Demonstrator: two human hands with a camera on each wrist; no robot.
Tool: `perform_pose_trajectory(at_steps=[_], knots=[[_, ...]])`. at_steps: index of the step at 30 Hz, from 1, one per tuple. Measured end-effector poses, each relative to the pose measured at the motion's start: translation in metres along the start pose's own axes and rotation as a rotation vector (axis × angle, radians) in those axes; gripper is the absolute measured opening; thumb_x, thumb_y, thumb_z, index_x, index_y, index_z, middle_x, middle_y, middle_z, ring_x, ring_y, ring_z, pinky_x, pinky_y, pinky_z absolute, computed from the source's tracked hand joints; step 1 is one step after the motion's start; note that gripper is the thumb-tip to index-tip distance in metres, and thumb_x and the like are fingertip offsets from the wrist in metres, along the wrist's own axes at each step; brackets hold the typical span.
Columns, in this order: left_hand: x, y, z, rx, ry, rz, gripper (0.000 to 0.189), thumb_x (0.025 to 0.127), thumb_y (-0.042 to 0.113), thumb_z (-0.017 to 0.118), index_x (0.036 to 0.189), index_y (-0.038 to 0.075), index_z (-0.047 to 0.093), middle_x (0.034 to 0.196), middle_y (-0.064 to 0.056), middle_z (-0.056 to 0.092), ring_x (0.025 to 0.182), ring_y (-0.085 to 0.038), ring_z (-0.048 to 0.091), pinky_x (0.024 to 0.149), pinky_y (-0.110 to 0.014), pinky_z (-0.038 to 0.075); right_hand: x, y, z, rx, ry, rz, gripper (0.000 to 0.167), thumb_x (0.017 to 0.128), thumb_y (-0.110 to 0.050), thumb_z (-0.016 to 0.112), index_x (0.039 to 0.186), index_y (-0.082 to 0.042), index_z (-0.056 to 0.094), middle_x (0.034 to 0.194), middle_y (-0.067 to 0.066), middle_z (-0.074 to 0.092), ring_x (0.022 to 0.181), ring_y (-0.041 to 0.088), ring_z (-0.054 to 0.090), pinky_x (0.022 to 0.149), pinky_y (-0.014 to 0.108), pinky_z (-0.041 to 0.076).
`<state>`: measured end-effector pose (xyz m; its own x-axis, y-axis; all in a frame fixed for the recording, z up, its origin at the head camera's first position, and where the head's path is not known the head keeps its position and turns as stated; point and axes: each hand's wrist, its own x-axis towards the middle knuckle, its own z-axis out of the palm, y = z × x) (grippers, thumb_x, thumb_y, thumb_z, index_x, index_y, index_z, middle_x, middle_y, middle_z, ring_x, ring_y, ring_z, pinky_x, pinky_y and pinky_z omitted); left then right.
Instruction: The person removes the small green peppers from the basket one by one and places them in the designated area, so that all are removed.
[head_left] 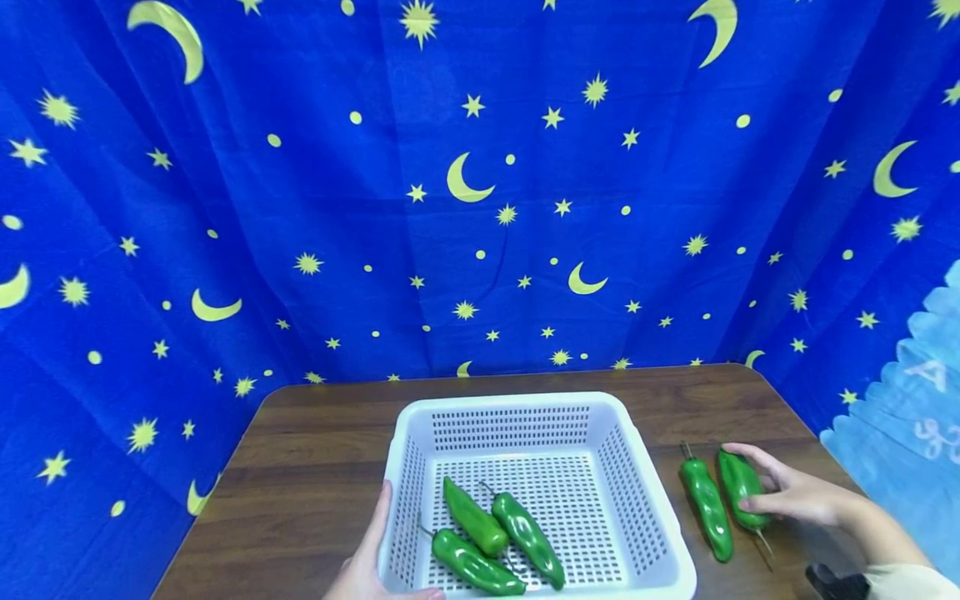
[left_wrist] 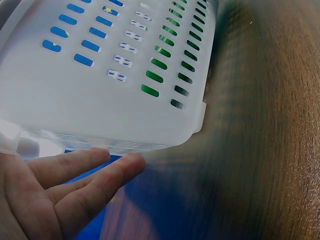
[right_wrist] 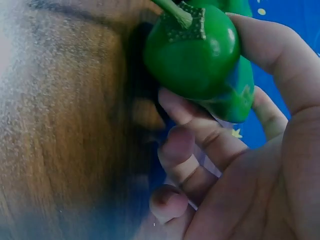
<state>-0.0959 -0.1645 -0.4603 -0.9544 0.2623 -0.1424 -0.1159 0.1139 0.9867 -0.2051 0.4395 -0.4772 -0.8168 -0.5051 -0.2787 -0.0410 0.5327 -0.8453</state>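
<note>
A white plastic basket with slotted walls stands on the table, holding three green peppers, among them a long green pepper. My left hand rests at its near left corner; in the left wrist view the straight fingers lie against the basket wall. To the right of the basket, my right hand pinches a green pepper between thumb and fingers, its stem pointing toward me. The right wrist view shows the rounded stem end of this pepper. Another green pepper lies just left of it.
The brown wooden table has rounded far corners. A blue curtain with yellow moons and stars hangs behind and along both sides. Light blue cloth hangs at the right. A black device sits by the right wrist.
</note>
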Motion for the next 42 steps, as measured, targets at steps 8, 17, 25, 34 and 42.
perform_pose_trajectory(at_steps=[8,17,25,34,42], knots=[[0.002,0.0,0.0,0.007,-0.007,-0.009,0.135,0.073,0.01,0.087,0.158,0.026,-0.017,0.16,-0.034,0.01,0.119,-0.042,0.058,0.087,-0.037,0.061,0.006,0.0,0.005,-0.034,-0.007,-0.074,0.074,0.097,-0.008,0.059,0.154,-0.007,0.013,0.124,0.016,0.051,0.105,0.001,0.058,0.083,0.014,0.047],[0.0,-0.002,-0.001,0.028,0.008,0.016,0.137,0.071,0.011,0.088,0.158,0.02,-0.016,0.159,-0.036,0.015,0.116,-0.041,0.06,0.084,-0.025,0.059,0.007,-0.003,0.004,-0.055,-0.019,-0.039,0.079,0.097,-0.012,0.06,0.156,-0.004,0.009,0.133,0.035,0.043,0.106,-0.002,0.056,0.084,0.016,0.048],[0.0,-0.002,-0.001,0.017,0.003,0.015,0.137,0.071,0.011,0.088,0.158,0.021,-0.017,0.159,-0.036,0.015,0.117,-0.041,0.06,0.086,-0.026,0.059,0.005,-0.011,-0.001,-0.162,0.037,0.065,0.085,0.097,-0.02,0.062,0.154,0.004,0.004,0.144,0.048,0.023,0.123,0.038,0.055,0.088,0.028,0.051],[0.001,-0.002,-0.001,-0.046,-0.021,0.012,0.136,0.073,0.007,0.086,0.157,0.023,-0.019,0.162,-0.032,0.008,0.122,-0.043,0.056,0.089,-0.035,0.06,0.006,-0.033,-0.013,-0.39,0.242,0.01,0.081,0.093,-0.025,0.067,0.153,0.002,0.019,0.111,0.03,0.051,0.101,0.027,0.058,0.073,0.036,0.051],[0.002,-0.002,-0.001,-0.049,-0.028,-0.004,0.136,0.073,0.007,0.086,0.157,0.025,-0.02,0.161,-0.033,0.006,0.12,-0.043,0.058,0.088,-0.038,0.06,0.028,-0.083,-0.013,-0.505,0.368,-0.098,0.078,0.091,-0.03,0.072,0.153,-0.01,0.029,0.114,0.017,0.052,0.084,0.012,0.049,0.06,0.023,0.039]])
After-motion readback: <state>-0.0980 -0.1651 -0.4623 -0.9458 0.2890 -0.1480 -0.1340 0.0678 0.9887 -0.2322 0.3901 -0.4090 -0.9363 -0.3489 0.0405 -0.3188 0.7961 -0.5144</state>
